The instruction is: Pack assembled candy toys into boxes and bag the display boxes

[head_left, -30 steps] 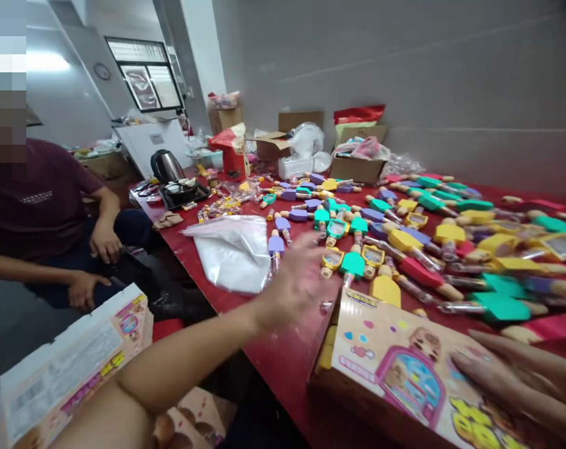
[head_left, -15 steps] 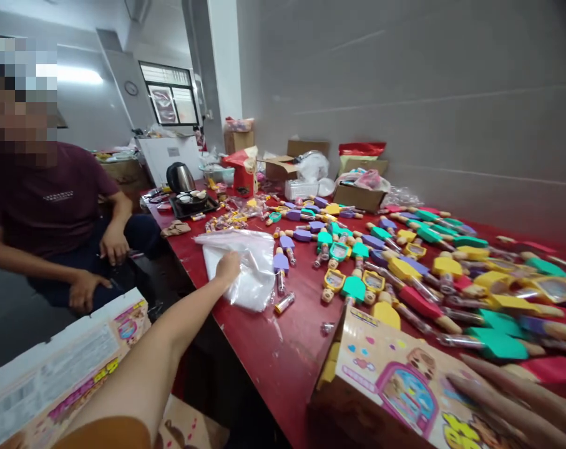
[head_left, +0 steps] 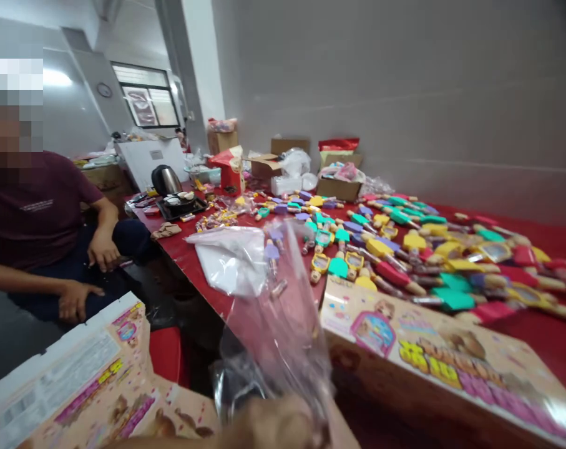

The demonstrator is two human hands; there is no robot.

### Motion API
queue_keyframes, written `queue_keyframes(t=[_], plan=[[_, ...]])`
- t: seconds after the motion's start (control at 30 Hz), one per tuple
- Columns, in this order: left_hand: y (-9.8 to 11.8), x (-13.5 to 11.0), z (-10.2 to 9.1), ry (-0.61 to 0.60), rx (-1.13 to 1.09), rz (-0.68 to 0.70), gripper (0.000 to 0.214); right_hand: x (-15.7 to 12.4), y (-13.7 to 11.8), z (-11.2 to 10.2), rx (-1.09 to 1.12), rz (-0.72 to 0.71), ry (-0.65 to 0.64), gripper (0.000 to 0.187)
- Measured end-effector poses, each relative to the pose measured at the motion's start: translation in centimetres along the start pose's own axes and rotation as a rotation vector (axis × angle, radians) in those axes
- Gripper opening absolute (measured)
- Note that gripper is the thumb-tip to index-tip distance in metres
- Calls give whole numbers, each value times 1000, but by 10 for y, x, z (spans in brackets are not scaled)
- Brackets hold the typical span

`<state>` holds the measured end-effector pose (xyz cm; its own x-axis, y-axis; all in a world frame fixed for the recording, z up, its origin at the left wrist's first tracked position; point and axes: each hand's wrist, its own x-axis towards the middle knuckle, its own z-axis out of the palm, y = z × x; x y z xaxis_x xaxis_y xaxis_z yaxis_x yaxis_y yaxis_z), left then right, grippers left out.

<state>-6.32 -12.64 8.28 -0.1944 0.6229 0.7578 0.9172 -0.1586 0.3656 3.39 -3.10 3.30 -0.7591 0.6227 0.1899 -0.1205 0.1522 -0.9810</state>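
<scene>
Your left grip sits blurred at the bottom of the view, clamped on the lower end of a clear plastic bag. The bag stands upright in front of you, probably held high to keep it clear of everything on the red surface. Your right grip is out of view, so you can't tell whether it's apart or together. A pile of flat bags lies near the surface's edge, just left of the raised bag. Bright toys are spread in rows, perhaps to keep them sorted and reachable. A printed carton lines the near edge in front of them, leaving bare room to its right. A seated person sits beyond the left edge.
</scene>
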Motion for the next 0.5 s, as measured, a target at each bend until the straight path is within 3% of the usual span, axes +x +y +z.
queue_keyframes(t=[0.07,0.1,0.17,0.23,0.27,0.3,0.37,0.43,0.5], plan=[[12,-32,1,-136,-122,74,19,-10,10,12,158,135,72,39],[9,-38,-7,-133,-169,72,17,-15,12,11,239,211,112,38],[-10,-35,-32,32,-195,-25,10,-22,11,1,328,328,161,37],[-39,-18,-57,251,-122,-210,48,-27,3,-14,265,347,113,35],[-53,-7,-65,221,-153,-242,77,-29,-2,-20,214,343,63,35],[-65,4,-70,96,-200,-275,96,-31,-7,-26,176,344,21,36],[-79,25,-71,-225,-364,-326,108,-33,-11,-32,144,387,-68,39],[-81,40,-71,-539,-575,-424,92,-33,-8,-36,126,445,-135,40],[-73,46,-75,-790,-695,-599,61,-32,1,-37,13,404,-38,43]])
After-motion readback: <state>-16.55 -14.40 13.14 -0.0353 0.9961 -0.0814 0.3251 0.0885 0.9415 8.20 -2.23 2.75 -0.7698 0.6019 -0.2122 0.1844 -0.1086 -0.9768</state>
